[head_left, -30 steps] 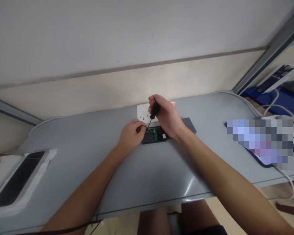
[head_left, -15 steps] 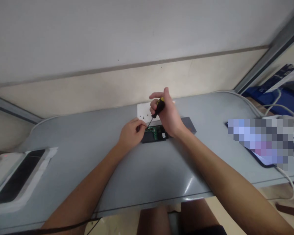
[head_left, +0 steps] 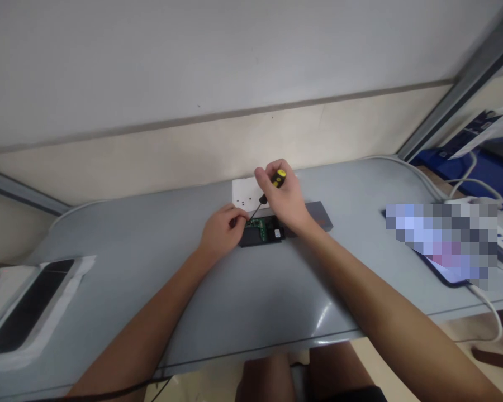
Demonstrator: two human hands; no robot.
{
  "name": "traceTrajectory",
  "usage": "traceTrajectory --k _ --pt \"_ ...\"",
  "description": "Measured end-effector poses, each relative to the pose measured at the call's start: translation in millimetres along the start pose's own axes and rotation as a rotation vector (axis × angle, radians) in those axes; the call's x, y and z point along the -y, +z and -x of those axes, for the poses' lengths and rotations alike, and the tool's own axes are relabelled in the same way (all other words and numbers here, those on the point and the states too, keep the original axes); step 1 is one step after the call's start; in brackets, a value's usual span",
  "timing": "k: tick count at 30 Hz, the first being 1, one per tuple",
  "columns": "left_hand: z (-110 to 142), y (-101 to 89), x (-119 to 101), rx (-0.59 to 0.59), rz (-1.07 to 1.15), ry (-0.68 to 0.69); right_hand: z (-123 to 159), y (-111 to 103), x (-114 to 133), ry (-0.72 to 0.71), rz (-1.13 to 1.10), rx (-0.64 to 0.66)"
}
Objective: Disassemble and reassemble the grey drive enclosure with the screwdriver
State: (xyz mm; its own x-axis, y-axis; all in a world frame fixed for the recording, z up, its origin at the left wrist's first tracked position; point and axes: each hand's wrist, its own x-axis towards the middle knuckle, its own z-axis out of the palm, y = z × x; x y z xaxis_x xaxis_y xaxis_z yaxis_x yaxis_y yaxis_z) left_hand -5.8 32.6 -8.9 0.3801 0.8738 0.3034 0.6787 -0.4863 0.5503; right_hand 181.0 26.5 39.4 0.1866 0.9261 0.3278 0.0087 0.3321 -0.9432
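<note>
Near the table's (head_left: 159, 234) far edge, our right hand (head_left: 288, 196) grasps the screwdriver (head_left: 279, 178) over the circuit board (head_left: 261, 228). What our left hand (head_left: 222, 229) grasps, we cannot tell.

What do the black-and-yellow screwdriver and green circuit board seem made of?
Screwdriver: handle probably matte plastic, from its two-tone colouring; thin, straight shaft likely metal, sheen unclear. Circuit board: probably coated fibreglass, from its green, speckled surface; gloss unclear.

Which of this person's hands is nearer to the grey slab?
The right. The right hand, holding the screwdriver, is just left of the grey slab, its wrist partly covering it in this view. The left hand is farther left, beside the green board.
</note>
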Motion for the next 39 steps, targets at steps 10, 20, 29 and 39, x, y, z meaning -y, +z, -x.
traceTrajectory --k 10,20,29,39 --pt "-0.7 -11.9 -2.5 0.122 -0.024 0.033 -6.4 -11.4 -0.4 -0.109 0.052 -0.018" --pt "-0.3 -52.9 -2.2 0.532 0.055 -0.012 -3.8 -87.0 45.0 0.082 0.950 0.613" --pt "-5.4 -49.4 -4.0 0.559 0.076 0.062 -9.7 -89.0 26.5 0.308 1.134 0.852" --pt "-3.6 -37.6 -1.4 0.435 0.019 0.043 -12.9 -84.9 26.7 0.270 0.796 0.838"
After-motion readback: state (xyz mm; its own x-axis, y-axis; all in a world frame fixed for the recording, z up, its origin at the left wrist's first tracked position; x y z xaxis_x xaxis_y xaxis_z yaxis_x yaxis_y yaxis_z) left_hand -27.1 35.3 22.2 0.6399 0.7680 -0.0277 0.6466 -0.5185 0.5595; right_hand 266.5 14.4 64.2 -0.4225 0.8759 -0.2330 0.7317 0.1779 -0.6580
